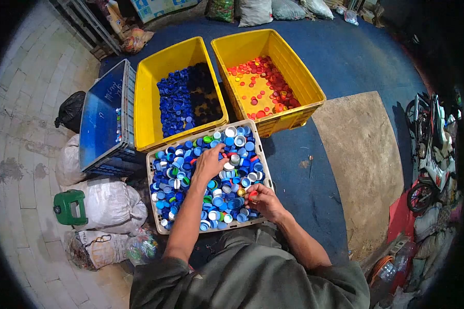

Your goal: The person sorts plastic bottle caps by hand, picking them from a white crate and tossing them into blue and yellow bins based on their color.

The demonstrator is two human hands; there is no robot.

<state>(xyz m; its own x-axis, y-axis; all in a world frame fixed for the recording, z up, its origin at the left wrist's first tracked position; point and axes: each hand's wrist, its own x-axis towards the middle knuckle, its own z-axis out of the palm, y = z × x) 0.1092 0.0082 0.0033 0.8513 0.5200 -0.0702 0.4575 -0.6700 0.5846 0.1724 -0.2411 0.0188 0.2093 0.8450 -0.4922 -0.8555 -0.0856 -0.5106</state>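
A shallow white crate (pixel 268 172) in front of me is filled with mixed bottle caps (pixel 191 154), mostly blue and white, with some green and red. My left hand (pixel 208 166) reaches over its middle, finger and thumb spread apart beside a red cap (pixel 224 154) among the others. At the crate's near right corner, my right hand (pixel 267 202) is closed on a red bottle cap (pixel 252 195). A gold-coloured cap (pixel 241 192) lies just left of those fingers.
Behind the crate stand a yellow bin (pixel 145 98) with blue and black caps and another yellow bin (pixel 299 69) with red caps. A blue crate (pixel 95 134), white sacks (pixel 100 203) and a green jerrycan (pixel 70 207) are left. A motorcycle (pixel 430 165) stands far right.
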